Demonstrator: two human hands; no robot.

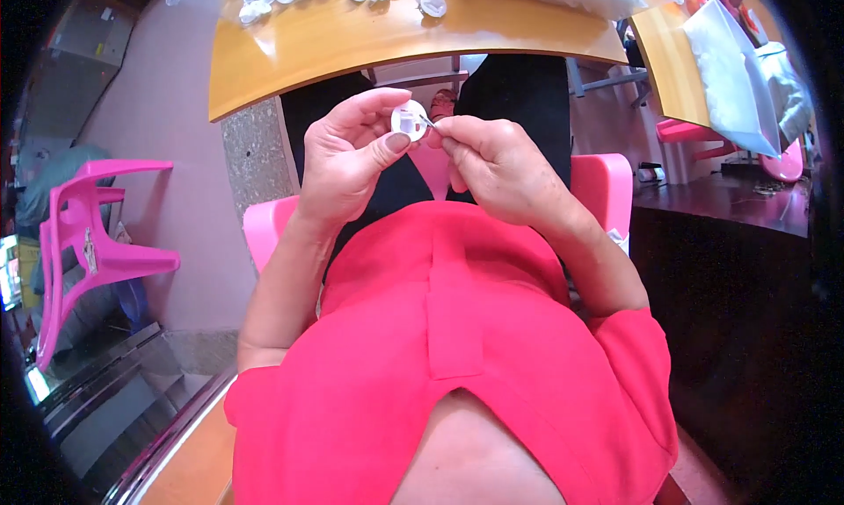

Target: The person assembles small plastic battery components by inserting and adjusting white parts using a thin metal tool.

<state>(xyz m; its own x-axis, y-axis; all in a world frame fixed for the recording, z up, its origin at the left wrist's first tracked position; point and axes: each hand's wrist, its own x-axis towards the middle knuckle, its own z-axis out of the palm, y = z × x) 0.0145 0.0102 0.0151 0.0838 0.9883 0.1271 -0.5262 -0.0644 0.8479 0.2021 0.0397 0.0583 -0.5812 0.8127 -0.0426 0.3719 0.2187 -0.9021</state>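
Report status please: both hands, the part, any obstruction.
Left hand pinches small white round part. Right hand holds thin pin at its edge. Nothing between hands and part.

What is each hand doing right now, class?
Left hand: closed on a small white round part.
Right hand: pinched shut on a thin metal piece at that part.
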